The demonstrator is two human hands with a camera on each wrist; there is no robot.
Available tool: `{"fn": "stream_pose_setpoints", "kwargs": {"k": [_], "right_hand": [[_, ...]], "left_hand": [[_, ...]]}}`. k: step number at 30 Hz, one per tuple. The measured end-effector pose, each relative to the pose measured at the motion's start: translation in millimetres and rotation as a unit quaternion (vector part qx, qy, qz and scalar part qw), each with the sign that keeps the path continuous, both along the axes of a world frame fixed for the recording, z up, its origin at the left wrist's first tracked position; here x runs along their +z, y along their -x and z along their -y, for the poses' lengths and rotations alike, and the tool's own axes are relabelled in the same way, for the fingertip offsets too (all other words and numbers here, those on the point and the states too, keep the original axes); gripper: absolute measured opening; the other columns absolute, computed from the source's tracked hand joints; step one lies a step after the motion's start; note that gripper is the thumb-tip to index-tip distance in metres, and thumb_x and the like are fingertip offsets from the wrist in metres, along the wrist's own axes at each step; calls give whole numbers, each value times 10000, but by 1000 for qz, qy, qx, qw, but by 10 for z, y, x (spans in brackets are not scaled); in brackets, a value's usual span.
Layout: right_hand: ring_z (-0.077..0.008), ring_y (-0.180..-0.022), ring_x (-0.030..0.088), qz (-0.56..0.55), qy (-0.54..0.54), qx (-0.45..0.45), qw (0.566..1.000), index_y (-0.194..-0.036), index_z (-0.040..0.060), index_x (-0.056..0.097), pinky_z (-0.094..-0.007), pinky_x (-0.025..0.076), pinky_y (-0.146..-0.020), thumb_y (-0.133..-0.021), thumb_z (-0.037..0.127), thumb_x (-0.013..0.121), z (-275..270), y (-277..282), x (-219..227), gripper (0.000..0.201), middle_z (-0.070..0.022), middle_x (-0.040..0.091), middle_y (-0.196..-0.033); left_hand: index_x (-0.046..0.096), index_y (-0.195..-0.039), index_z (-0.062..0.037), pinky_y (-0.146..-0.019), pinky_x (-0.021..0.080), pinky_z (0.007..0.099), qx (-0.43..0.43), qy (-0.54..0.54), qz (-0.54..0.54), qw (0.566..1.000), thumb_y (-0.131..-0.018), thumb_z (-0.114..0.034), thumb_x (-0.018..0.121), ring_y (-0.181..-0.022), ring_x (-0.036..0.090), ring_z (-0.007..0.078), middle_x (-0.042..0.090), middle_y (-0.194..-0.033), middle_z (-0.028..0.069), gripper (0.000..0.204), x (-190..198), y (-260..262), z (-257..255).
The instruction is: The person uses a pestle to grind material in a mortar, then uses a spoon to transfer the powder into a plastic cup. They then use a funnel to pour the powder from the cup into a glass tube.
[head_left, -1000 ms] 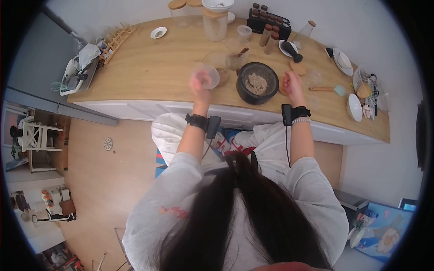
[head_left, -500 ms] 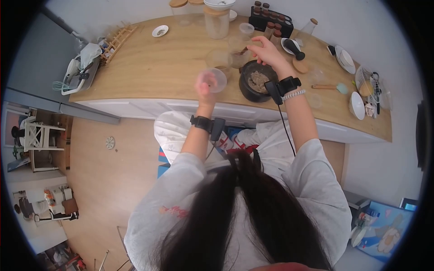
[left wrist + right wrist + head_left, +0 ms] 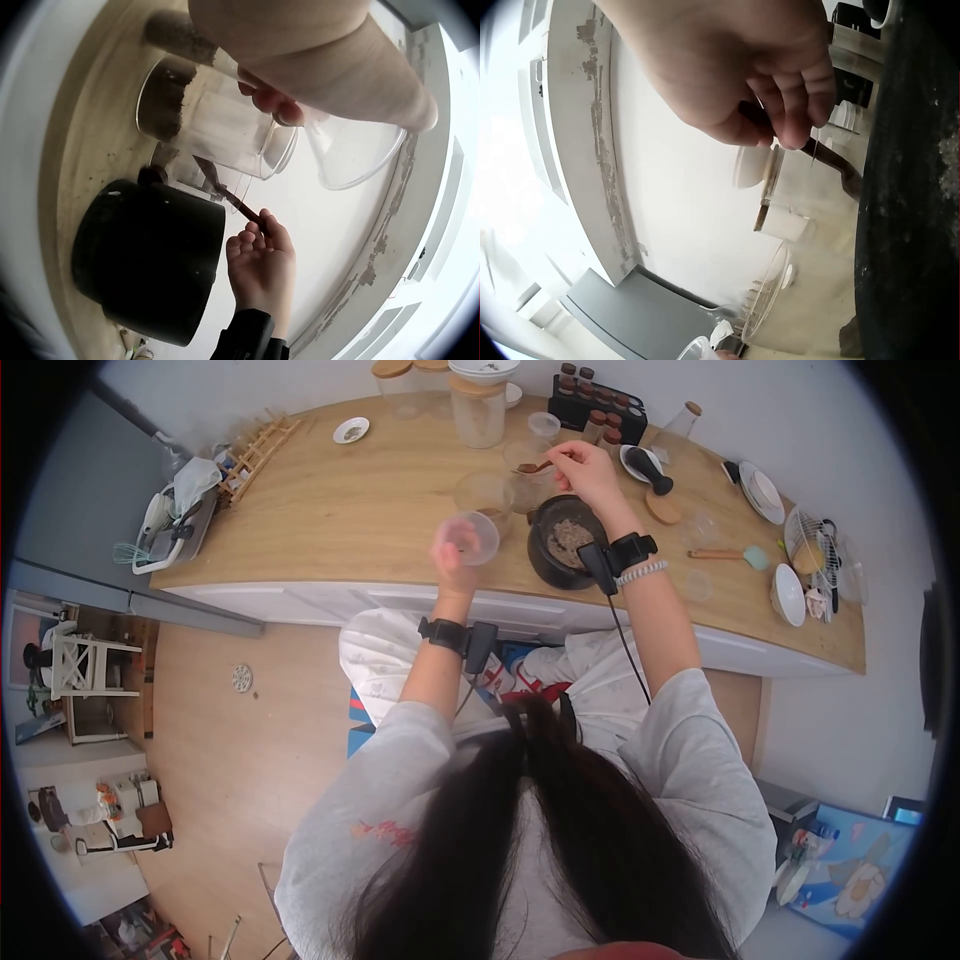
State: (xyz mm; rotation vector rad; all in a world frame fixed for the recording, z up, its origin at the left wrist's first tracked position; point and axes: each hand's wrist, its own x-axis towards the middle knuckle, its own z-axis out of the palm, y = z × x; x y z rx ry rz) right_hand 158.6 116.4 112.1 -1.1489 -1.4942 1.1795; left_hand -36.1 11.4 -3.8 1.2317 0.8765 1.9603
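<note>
My left hand (image 3: 456, 558) holds a clear plastic cup (image 3: 352, 154) by its side, over the front of the counter. My right hand (image 3: 592, 475) pinches the handle of a dark wooden spoon (image 3: 535, 467) between thumb and fingers. In the left wrist view the spoon slants down, its bowl at a clear glass container (image 3: 522, 488) behind the mortar. Another glass container (image 3: 161, 97), with dark brown matter in its bottom, stands beside it. Below my right hand sits the black stone mortar (image 3: 541, 565), holding coarse greyish-brown grounds (image 3: 570, 542).
Behind stand a lidded storage jar (image 3: 480, 420), a small plastic tub (image 3: 544, 426) and a black spice rack (image 3: 600, 405). A black pestle (image 3: 652, 472) lies on a white dish. To the right are a spatula (image 3: 730, 554), a white bowl (image 3: 788, 596) and a wire basket (image 3: 812, 545).
My right hand has moved from beside the mortar, up and left over it, and has taken hold of the spoon. The left hand, with the cup, has shifted only slightly.
</note>
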Motion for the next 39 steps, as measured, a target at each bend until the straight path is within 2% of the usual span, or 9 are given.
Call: {"fn": "stream_pose_setpoints", "kwargs": {"k": [3,6,9,12,18,24,28,33,39], "right_hand": [[-49,-572,511,-40,-76,-17,996,-905,19,616,-186,414,-484,-827,106,601,193,-105,112,119,12,561,-683],[-39,-600,501,-83,-127,-31,988,-921,29,619,-174,398,-498,-834,106,607,453,-311,239,116,22,563,-712],[-32,-599,487,-118,-148,-100,977,-927,35,618,-162,371,-504,-842,112,607,799,-512,393,115,25,561,-725],[-29,-589,469,-128,-146,-131,972,-924,34,614,-153,349,-514,-849,119,604,1079,-692,371,113,27,557,-730],[-41,-587,474,4,-180,-135,974,-900,10,596,-178,363,-510,-849,115,603,1376,-687,91,117,19,579,-727],[-88,-585,523,129,-211,-147,958,-863,15,608,-206,410,-527,-810,92,627,1546,-470,-58,95,-41,595,-702],[-115,-600,538,88,-197,-124,969,-852,16,608,-221,420,-529,-792,91,635,1574,-406,-150,100,-61,590,-719],[-137,-586,518,110,-205,-155,960,-844,12,602,-243,412,-531,-781,71,626,1534,-419,-274,90,-62,570,-698],[-145,-565,502,96,-218,-193,952,-834,19,602,-254,401,-522,-781,47,605,1508,-449,-276,60,-64,558,-686]], "left_hand": [[536,-870,3,-570,351,235,43,-6,14,999,-800,-636,372,-606,486,108,515,-645,29,663,62,-83,3],[538,-865,1,-565,353,234,43,-12,9,999,-796,-644,371,-606,491,106,516,-649,27,671,35,-88,-15],[541,-862,-1,-559,356,235,48,-1,-12,999,-794,-650,369,-608,497,107,518,-650,27,675,74,-91,16],[541,-863,-1,-555,357,234,43,2,-9,999,-791,-654,367,-612,501,107,519,-651,28,679,63,-89,18],[540,-858,1,-568,353,239,50,0,-25,998,-782,-668,364,-608,497,112,519,-651,30,695,76,-90,9],[539,-858,1,-565,348,241,55,2,-37,998,-786,-664,362,-605,490,115,514,-649,31,692,115,-90,28],[539,-855,4,-563,347,238,54,2,-45,998,-795,-655,360,-602,490,114,515,-649,28,685,154,-122,51],[541,-859,6,-571,355,237,47,2,-54,997,-808,-634,364,-611,499,116,523,-648,27,667,119,-118,44],[546,-877,5,-584,380,247,76,1,20,997,-815,-606,375,-627,513,125,536,-680,38,638,77,-43,-28]]}}
